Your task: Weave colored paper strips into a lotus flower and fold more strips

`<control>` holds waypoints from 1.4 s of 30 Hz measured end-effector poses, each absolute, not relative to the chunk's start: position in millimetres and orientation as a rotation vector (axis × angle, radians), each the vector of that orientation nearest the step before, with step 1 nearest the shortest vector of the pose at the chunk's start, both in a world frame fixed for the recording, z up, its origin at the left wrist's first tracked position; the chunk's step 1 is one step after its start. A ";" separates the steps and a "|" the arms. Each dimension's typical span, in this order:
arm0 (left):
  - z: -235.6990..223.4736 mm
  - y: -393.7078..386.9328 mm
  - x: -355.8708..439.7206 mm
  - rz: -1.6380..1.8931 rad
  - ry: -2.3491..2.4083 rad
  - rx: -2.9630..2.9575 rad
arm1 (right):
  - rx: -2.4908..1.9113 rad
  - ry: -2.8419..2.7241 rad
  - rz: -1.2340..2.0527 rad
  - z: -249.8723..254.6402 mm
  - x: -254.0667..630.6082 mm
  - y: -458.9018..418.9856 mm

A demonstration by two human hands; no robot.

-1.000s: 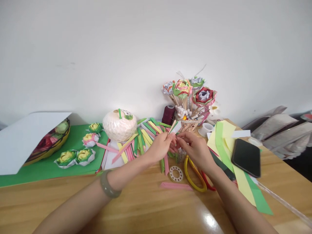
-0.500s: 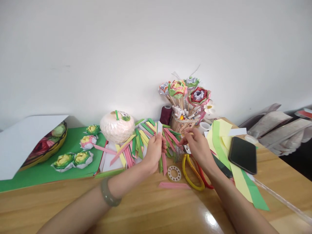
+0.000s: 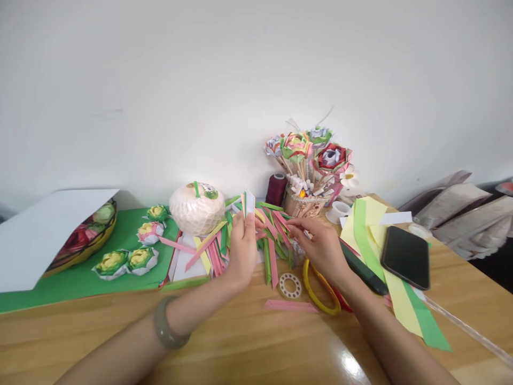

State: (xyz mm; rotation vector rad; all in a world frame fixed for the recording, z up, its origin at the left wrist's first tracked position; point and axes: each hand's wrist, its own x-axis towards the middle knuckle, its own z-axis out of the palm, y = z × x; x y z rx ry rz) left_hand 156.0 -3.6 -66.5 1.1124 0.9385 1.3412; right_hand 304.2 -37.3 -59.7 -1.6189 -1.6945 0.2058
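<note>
My left hand (image 3: 241,250) is closed around a small bundle of folded paper strips (image 3: 248,203), white and green, held upright above the table. My right hand (image 3: 320,247) reaches into the pile of pink, green and yellow folded strips (image 3: 272,235), its fingertips pinching a pink strip there. Yellow-handled scissors (image 3: 320,291) lie just under the right wrist, and a white plastic ring (image 3: 289,285) rests beside them. A loose pink strip (image 3: 289,306) lies on the wooden table (image 3: 248,347) in front of both hands.
A white netted ball (image 3: 196,207) and paper lotus flowers (image 3: 125,259) sit on a green sheet (image 3: 80,278) at left, by a basket (image 3: 80,240) under white card. A paper flower bouquet (image 3: 310,155), dark thread spool (image 3: 276,188), phone (image 3: 405,257) and paper sheets (image 3: 368,224) stand right.
My hands have parted. The left hand carried the bundle to the left and turned it upright; the right hand dropped to the strip pile and pinched a pink strip.
</note>
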 end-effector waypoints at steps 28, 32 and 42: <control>-48.3 6.8 139.9 1.106 0.468 0.897 | -1.399 -1.948 0.403 -53.2 303.4 -39.5; -42.2 11.8 131.5 1.221 0.451 0.864 | -1.427 -1.961 0.369 -54.0 306.9 -38.4; -42.2 14.4 124.1 1.361 0.464 0.833 | -1.511 -2.048 0.236 -46.8 307.3 -40.0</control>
